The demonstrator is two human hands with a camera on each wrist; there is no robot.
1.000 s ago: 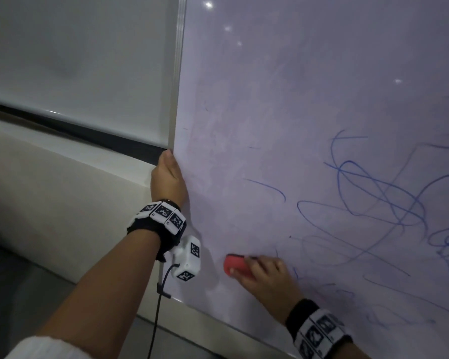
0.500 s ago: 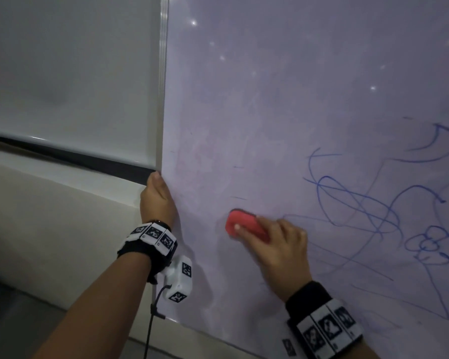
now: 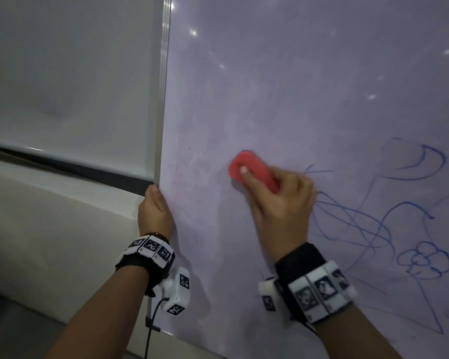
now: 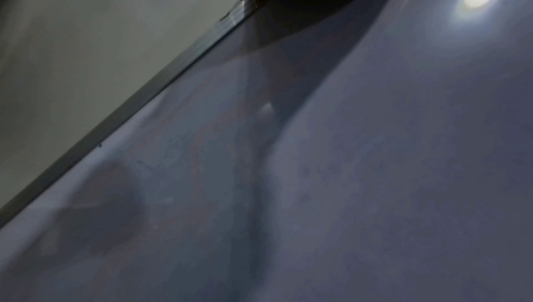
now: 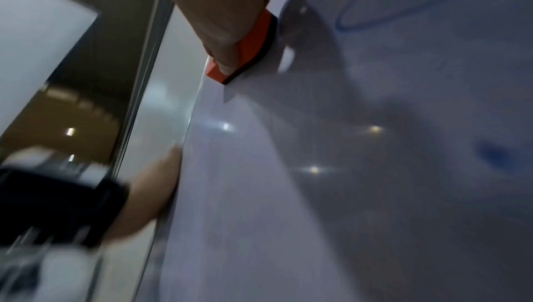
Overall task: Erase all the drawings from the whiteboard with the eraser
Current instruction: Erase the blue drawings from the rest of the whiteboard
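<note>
The whiteboard fills the right of the head view; its left part is smudged and wiped. Blue scribbles and a small flower drawing cover its lower right. My right hand grips the red eraser and presses it flat on the board, left of the scribbles. In the right wrist view the eraser shows orange-red with a dark pad against the board. My left hand grips the board's left edge, fingers hidden behind it. The left wrist view shows only board surface and frame.
A pale wall panel lies left of the board, with a dark strip and a beige ledge below it. The board's bottom edge runs under my wrists. A cable hangs from the left wrist camera.
My right hand has swept the eraser up and to the right across the board, wiping out short blue strokes in the left part. My left hand has kept its hold on the edge.
</note>
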